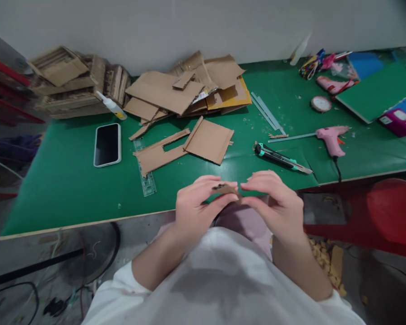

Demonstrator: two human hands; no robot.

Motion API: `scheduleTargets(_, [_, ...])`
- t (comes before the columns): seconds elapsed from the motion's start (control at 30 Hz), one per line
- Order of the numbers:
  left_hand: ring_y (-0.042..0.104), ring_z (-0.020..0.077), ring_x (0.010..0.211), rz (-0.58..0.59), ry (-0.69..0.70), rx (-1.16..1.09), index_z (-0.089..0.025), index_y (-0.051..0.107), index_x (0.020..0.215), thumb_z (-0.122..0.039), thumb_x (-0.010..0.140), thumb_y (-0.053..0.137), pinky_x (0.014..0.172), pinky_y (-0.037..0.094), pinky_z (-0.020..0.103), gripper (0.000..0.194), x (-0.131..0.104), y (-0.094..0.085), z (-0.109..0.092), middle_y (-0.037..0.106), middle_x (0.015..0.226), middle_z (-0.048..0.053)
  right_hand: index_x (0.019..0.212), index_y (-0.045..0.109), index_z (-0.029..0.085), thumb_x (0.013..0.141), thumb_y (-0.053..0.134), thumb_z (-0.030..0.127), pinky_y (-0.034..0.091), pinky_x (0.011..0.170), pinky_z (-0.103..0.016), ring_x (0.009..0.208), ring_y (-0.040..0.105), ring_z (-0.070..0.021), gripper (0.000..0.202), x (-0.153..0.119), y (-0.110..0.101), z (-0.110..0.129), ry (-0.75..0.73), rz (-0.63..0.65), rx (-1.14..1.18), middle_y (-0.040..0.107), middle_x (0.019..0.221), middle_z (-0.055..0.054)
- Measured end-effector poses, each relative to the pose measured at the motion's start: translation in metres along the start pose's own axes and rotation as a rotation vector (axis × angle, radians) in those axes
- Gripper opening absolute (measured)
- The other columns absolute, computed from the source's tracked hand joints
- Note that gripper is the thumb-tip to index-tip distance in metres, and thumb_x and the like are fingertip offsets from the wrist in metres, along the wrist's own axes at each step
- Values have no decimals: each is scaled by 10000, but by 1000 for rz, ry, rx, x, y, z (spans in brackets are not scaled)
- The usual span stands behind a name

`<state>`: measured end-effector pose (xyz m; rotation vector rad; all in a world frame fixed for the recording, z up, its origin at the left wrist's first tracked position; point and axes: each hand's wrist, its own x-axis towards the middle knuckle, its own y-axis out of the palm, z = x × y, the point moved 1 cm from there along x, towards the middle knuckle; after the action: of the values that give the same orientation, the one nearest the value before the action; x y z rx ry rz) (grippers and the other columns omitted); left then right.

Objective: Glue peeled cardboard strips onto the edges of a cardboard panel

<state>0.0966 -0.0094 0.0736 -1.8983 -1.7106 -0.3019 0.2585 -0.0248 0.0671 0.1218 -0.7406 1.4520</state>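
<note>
A small strip of cardboard [227, 189] is pinched between the thumb and fingers of my left hand [199, 201], just in front of the table's front edge. My right hand [274, 201] pinches the strip's right end with thumb and fingertips. Beyond my hands lies a square cardboard piece [211, 141] with a raised strip along its left side. Left of it, a cardboard piece with a rectangular cut-out [155, 155] rests over a clear ruler [148, 184]. A teal and black utility knife [279, 159] with its blade out lies beyond my right hand.
On the green table [71, 194] are a phone [107, 145], a glue bottle [112, 107], cardboard sheets [169, 90], stacked cardboard [71, 85], glue sticks [267, 113], a tape roll [321, 104] and a pink glue gun [331, 137]. A red chair [385, 216] stands at the right.
</note>
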Motion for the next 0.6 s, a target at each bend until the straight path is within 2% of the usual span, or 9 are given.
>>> scheduleTargets(0.1, [623, 114, 721, 35, -70, 170, -181, 665, 786, -250, 762, 621, 661, 486, 206, 86, 2, 2, -4, 691, 850, 10, 828, 663, 260, 689, 670, 130, 485, 683, -335, 745, 588, -163, 190, 1, 3, 2, 65, -108, 110, 649, 732, 11])
scheduleTargets(0.2, [595, 111, 714, 97, -78, 240, -169, 662, 846, -286, 801, 570, 652, 460, 197, 155, 3, 5, -4, 672, 806, 15, 819, 670, 265, 709, 637, 93, 483, 647, -299, 711, 585, -140, 207, 1, 9, 4, 107, -161, 137, 651, 734, 17])
scheduleTargets(0.33, [556, 104, 705, 170, -113, 220, -166, 629, 988, -273, 849, 496, 666, 448, 196, 221, 4, 9, 0, 622, 751, 10, 867, 672, 272, 720, 631, 116, 502, 644, -264, 716, 602, -123, 218, 0, 16, 0, 199, -203, 146, 663, 772, 19])
scheduleTargets(0.47, [547, 109, 799, 221, -155, 159, -160, 540, 1157, -237, 863, 454, 693, 456, 190, 316, 4, 12, 6, 607, 891, 34, 887, 666, 262, 685, 672, 145, 521, 632, -233, 691, 620, -108, 234, -3, 21, -9, 336, -259, 204, 671, 777, 26])
scheduleTargets(0.6, [536, 96, 751, 281, -184, 139, -168, 432, 1266, -203, 834, 471, 629, 462, 173, 435, 1, 17, 12, 581, 925, 37, 827, 671, 247, 668, 685, 148, 525, 619, -223, 685, 630, -107, 188, -4, 25, -15, 362, -314, 228, 681, 757, 29])
